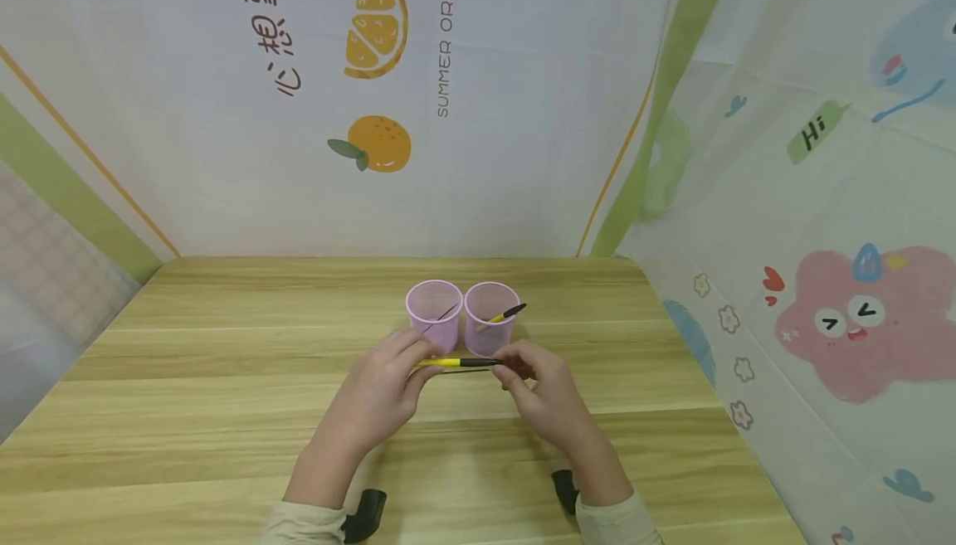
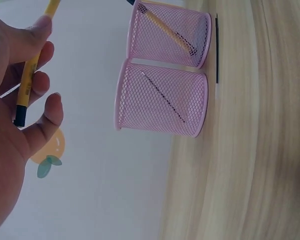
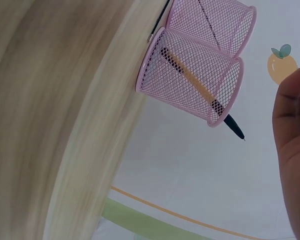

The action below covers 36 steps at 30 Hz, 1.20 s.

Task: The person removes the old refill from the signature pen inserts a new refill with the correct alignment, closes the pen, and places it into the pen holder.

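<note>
My left hand (image 1: 381,375) grips a yellow pen (image 1: 448,362) with a black end, seen along the fingers in the left wrist view. The thumb and fingers of my right hand (image 1: 543,391) pinch its black tip; the right wrist view shows only part of that hand. Just beyond stand two pink mesh pen cups side by side. Inside the left cup (image 1: 448,336) leans a thin dark rod (image 2: 164,97) like a pen refill. Another yellow pen (image 3: 195,84), black tip up, leans in the right cup (image 1: 487,342). A similar thin black rod (image 2: 217,50) lies before the cups.
The wood-grain table (image 1: 224,379) runs back to a white printed cloth (image 1: 508,172). Another printed cloth (image 1: 747,221) hangs along the right. Black wrist-mount pieces (image 1: 366,515) show by the sleeves.
</note>
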{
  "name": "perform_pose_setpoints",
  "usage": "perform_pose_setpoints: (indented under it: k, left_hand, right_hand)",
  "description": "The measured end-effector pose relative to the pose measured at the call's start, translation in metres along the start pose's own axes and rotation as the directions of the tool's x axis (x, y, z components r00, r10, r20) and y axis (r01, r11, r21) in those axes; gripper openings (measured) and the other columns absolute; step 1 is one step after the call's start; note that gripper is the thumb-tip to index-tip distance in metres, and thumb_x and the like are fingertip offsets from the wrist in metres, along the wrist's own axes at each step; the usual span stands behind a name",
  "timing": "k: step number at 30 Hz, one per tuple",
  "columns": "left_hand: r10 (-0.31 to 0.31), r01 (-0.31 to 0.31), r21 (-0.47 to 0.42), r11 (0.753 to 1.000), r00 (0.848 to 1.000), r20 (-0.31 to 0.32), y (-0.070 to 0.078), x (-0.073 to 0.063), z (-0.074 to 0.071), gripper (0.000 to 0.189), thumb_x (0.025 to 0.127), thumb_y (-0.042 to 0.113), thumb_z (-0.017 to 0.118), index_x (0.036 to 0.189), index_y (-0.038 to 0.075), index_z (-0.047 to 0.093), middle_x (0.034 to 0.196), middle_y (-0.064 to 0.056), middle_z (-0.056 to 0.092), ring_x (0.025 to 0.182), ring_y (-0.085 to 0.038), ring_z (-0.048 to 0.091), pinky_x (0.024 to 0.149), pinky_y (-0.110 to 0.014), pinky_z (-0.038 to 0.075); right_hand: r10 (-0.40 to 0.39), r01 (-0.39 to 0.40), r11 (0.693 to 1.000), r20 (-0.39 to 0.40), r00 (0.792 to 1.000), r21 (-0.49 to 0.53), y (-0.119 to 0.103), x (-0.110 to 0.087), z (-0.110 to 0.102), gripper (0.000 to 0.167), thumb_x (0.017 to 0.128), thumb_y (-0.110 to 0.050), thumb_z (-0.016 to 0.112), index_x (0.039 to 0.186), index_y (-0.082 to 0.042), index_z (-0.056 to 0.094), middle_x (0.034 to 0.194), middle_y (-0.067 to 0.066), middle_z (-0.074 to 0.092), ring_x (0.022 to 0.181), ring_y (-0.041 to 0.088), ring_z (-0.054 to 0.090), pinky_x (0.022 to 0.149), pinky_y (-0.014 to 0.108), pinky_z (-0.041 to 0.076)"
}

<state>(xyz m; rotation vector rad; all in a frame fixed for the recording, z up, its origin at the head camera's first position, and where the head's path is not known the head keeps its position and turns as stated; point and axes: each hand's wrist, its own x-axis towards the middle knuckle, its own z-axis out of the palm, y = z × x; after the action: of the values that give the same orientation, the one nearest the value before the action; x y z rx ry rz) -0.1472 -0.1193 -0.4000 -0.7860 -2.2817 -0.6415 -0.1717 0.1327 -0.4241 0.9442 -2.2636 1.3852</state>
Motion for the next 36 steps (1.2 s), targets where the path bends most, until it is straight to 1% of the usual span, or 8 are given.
perform_pose_setpoints:
  k: [7, 18, 24, 28, 30, 32, 34, 36]
  left_hand:
    - [0.03, -0.03, -0.014, 0.999, 0.999, -0.027, -0.001, 0.001, 0.004, 0.014, 0.088, 0.002, 0.083, 0.101, 0.006, 0.079, 0.1, 0.0, 0.071, 0.091, -0.014, 0.064, 0.077, -0.028, 0.059]
    - [0.067, -0.069, -0.028, 0.997, 0.996, -0.067, 0.002, 0.002, 0.006, 0.017, 0.084, 0.0, 0.085, 0.096, 0.008, 0.076, 0.098, 0.002, 0.071, 0.088, -0.012, 0.062, 0.075, -0.026, 0.055]
    - [0.106, -0.107, -0.005, 0.994, 0.987, -0.124, 0.004, 0.004, 0.009, 0.016, 0.082, 0.001, 0.085, 0.094, 0.007, 0.075, 0.095, 0.001, 0.072, 0.085, -0.016, 0.065, 0.075, -0.03, 0.057]
    - [0.13, -0.127, 0.031, 0.991, 0.979, -0.156, 0.005, 0.006, 0.011, 0.014, 0.082, 0.001, 0.084, 0.092, 0.006, 0.075, 0.093, 0.0, 0.073, 0.085, -0.018, 0.067, 0.073, -0.034, 0.057]
    - [0.143, -0.132, 0.072, 0.989, 0.975, -0.168, 0.006, 0.006, 0.012, 0.012, 0.083, 0.003, 0.083, 0.091, 0.007, 0.075, 0.093, 0.0, 0.073, 0.084, -0.019, 0.067, 0.07, -0.035, 0.055]
    - [0.162, -0.141, 0.127, 0.982, 0.971, -0.178, 0.007, 0.006, 0.013, 0.009, 0.084, 0.005, 0.081, 0.091, 0.007, 0.075, 0.091, 0.001, 0.073, 0.084, -0.019, 0.068, 0.066, -0.035, 0.053]
    - [0.178, -0.147, 0.173, 0.974, 0.967, -0.182, 0.008, 0.007, 0.014, 0.006, 0.086, 0.008, 0.08, 0.09, 0.008, 0.075, 0.089, 0.002, 0.072, 0.082, -0.018, 0.067, 0.065, -0.035, 0.052]
    - [0.194, -0.155, 0.203, 0.967, 0.962, -0.19, 0.008, 0.007, 0.015, 0.004, 0.087, 0.01, 0.078, 0.089, 0.008, 0.075, 0.088, 0.002, 0.072, 0.081, -0.018, 0.068, 0.066, -0.036, 0.053]
  right_hand:
    - [-0.004, 0.004, 1.0, -0.003, 1.0, -0.015, -0.002, -0.001, -0.001, 0.007, 0.1, -0.001, 0.07, 0.101, -0.007, 0.073, 0.085, 0.005, 0.072, 0.075, 0.003, 0.062, 0.069, 0.025, 0.059]
    - [0.044, -0.044, 0.999, 0.014, 0.999, 0.007, 0.0, -0.003, 0.0, 0.015, 0.104, -0.005, 0.064, 0.092, -0.012, 0.069, 0.074, 0.0, 0.063, 0.069, 0.001, 0.056, 0.064, 0.023, 0.054]
    - [0.08, -0.081, 0.996, 0.036, 0.996, 0.04, -0.001, -0.002, 0.003, 0.025, 0.109, -0.006, 0.055, 0.085, -0.011, 0.059, 0.069, 0.004, 0.057, 0.065, 0.002, 0.05, 0.06, 0.023, 0.048]
    - [0.133, -0.137, 0.987, 0.046, 0.99, 0.085, -0.006, -0.002, 0.005, 0.032, 0.111, -0.008, 0.05, 0.08, -0.009, 0.054, 0.067, 0.008, 0.055, 0.062, 0.002, 0.045, 0.056, 0.022, 0.042]
    - [0.19, -0.196, 0.972, 0.056, 0.98, 0.128, -0.01, -0.002, 0.005, 0.034, 0.112, -0.009, 0.048, 0.079, -0.007, 0.054, 0.066, 0.008, 0.054, 0.059, 0.002, 0.043, 0.054, 0.021, 0.04]
    - [0.274, -0.284, 0.939, 0.078, 0.959, 0.193, -0.014, -0.002, 0.006, 0.035, 0.113, -0.011, 0.047, 0.079, -0.004, 0.053, 0.066, 0.008, 0.053, 0.06, 0.004, 0.044, 0.056, 0.022, 0.04]
    - [0.368, -0.382, 0.884, 0.104, 0.924, 0.27, -0.018, -0.001, 0.006, 0.036, 0.113, -0.014, 0.047, 0.08, 0.0, 0.051, 0.066, 0.008, 0.052, 0.06, 0.006, 0.046, 0.059, 0.023, 0.041]
    - [0.457, -0.469, 0.816, 0.118, 0.881, 0.339, -0.022, 0.0, 0.006, 0.037, 0.112, -0.016, 0.048, 0.081, 0.003, 0.049, 0.068, 0.007, 0.051, 0.062, 0.01, 0.048, 0.063, 0.023, 0.042]
